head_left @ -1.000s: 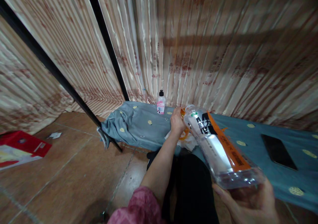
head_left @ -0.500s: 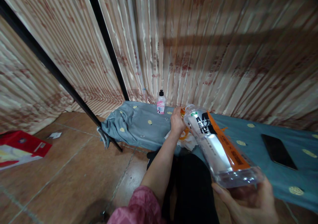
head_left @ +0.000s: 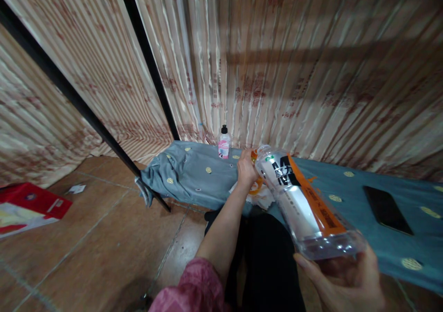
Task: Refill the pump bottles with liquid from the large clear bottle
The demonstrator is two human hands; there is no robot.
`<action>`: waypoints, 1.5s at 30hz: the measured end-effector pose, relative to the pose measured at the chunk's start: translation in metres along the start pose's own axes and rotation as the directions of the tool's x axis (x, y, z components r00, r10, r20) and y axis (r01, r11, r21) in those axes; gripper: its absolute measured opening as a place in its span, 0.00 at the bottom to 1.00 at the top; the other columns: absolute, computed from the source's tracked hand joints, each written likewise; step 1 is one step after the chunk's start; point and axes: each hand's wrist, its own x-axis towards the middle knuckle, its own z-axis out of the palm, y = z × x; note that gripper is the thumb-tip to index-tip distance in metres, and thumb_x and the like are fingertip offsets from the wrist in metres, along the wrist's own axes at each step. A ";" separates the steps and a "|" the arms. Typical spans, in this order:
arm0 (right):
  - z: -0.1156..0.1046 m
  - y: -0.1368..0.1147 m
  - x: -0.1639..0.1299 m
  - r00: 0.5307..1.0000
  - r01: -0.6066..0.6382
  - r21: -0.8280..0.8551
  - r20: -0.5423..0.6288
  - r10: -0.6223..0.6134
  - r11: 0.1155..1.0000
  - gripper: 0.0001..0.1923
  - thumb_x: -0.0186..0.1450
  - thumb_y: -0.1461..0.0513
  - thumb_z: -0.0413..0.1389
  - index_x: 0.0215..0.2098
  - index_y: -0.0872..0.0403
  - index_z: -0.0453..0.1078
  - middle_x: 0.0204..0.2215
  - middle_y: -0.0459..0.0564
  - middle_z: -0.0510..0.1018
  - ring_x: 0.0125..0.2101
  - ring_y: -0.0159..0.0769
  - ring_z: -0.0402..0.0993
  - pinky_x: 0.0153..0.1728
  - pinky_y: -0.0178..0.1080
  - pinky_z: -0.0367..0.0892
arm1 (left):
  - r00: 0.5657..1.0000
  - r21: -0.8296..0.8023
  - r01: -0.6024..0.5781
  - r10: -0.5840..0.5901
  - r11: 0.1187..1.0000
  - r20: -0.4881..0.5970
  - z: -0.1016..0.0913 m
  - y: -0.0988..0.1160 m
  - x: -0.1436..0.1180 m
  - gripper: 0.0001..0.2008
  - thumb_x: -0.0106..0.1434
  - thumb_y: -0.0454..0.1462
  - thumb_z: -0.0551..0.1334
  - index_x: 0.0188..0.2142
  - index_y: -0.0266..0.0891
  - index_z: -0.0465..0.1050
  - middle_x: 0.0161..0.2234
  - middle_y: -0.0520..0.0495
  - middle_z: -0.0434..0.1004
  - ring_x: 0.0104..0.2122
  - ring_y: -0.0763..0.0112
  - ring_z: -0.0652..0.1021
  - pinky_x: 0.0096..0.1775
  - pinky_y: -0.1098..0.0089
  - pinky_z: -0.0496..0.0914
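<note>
The single view is head-worn, facing forward and down: the lap point(head_left: 270, 261) and right hand point(head_left: 346, 279) lie close below, the left hand point(head_left: 246, 170) and bench point(head_left: 188, 171) farther out, the curtain point(head_left: 263, 72) behind, the floor point(head_left: 104, 243) at left.

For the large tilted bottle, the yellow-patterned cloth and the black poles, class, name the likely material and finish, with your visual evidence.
Large tilted bottle: probably plastic, glossy; its see-through base catches highlights.
Yellow-patterned cloth: fabric, matt; it creases softly, fibre unclear.
Black poles: perhaps painted metal; thin, straight and dark, though wood can't be excluded.
</note>
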 end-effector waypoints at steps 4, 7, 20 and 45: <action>-0.001 0.002 0.000 1.000 -0.013 0.009 -0.009 0.013 1.000 0.51 0.26 0.60 0.78 0.50 0.51 0.71 0.42 0.54 0.81 0.32 0.43 0.81 0.24 0.38 0.77 | 1.000 -0.005 0.001 -0.001 1.000 -0.001 0.001 0.000 0.000 0.14 0.62 0.30 0.62 0.48 0.36 0.76 0.47 0.39 0.80 0.50 0.57 0.79 0.53 0.62 0.73; -0.003 0.004 0.000 0.998 0.051 0.007 0.029 -0.051 0.999 0.49 0.29 0.61 0.78 0.51 0.51 0.70 0.41 0.54 0.81 0.32 0.42 0.80 0.24 0.37 0.77 | 1.000 -0.008 0.002 -0.002 1.000 0.000 0.001 0.000 0.000 0.15 0.63 0.30 0.61 0.49 0.35 0.75 0.48 0.39 0.80 0.50 0.57 0.79 0.54 0.62 0.73; -0.003 0.003 0.001 0.999 0.029 0.004 0.032 -0.030 1.000 0.49 0.29 0.61 0.78 0.50 0.51 0.71 0.41 0.53 0.82 0.31 0.44 0.81 0.24 0.39 0.78 | 0.999 0.000 0.032 -0.032 0.999 0.011 -0.001 0.003 -0.001 0.15 0.63 0.30 0.61 0.49 0.38 0.75 0.48 0.41 0.80 0.50 0.58 0.79 0.54 0.61 0.73; -0.003 0.002 -0.002 0.999 0.037 -0.029 0.028 -0.037 0.999 0.49 0.31 0.58 0.78 0.51 0.52 0.71 0.41 0.54 0.82 0.31 0.45 0.82 0.24 0.39 0.78 | 1.000 0.008 0.023 -0.023 1.000 0.005 -0.002 0.004 -0.001 0.14 0.62 0.30 0.62 0.48 0.38 0.76 0.47 0.41 0.81 0.49 0.58 0.79 0.53 0.62 0.73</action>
